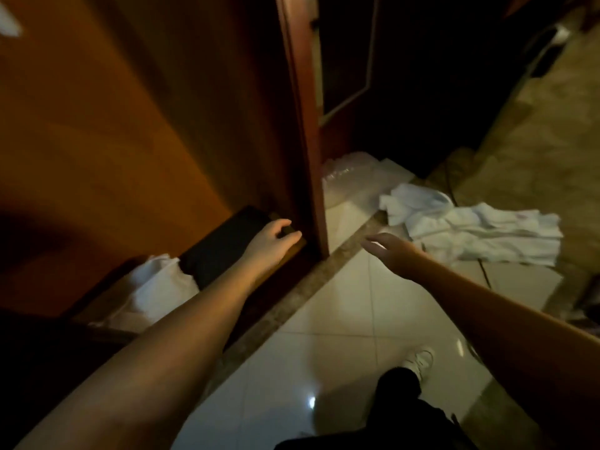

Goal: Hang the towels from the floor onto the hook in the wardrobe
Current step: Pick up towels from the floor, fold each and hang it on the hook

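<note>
Towels (470, 228) lie lengthwise rightward on floor; right hand (394, 251) spread empty, left hand (272, 238) seemingly empty.

Place: a room in a home, at my wardrobe. Evidence: reddish-brown wooden wardrobe (136, 118) with its door post (308, 141) before me; glossy pale floor tiles (350, 313) with a speckled stone border strip (292, 306); crumpled white towels (470, 228) on the floor; a white cloth bag (156, 287) and a dark flat case (227, 245) stored in the wardrobe's base; my white shoe (418, 360).
</note>
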Motion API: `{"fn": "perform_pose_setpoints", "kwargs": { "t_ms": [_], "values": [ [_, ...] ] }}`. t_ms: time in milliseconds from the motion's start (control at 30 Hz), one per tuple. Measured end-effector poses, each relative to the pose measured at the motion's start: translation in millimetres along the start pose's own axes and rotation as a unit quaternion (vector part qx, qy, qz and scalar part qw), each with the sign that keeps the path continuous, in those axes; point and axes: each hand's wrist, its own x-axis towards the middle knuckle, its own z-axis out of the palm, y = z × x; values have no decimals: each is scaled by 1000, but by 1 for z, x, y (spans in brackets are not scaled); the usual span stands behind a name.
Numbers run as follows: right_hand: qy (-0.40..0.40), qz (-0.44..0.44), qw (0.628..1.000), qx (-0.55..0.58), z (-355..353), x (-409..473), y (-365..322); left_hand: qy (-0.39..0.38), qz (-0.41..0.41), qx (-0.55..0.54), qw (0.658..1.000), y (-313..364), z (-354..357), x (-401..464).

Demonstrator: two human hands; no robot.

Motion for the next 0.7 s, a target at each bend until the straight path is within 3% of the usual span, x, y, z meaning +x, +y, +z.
{"fn": "perform_pose_setpoints", "kwargs": {
  "t_ms": [400, 700],
  "values": [
    [-74, 234, 968, 44, -91, 53, 263, -138, -56, 79, 986, 119, 239, 191],
    [-81, 330, 935, 102, -100, 124, 398, -234, -58, 166, 956, 132, 362, 322]
  ]
}}
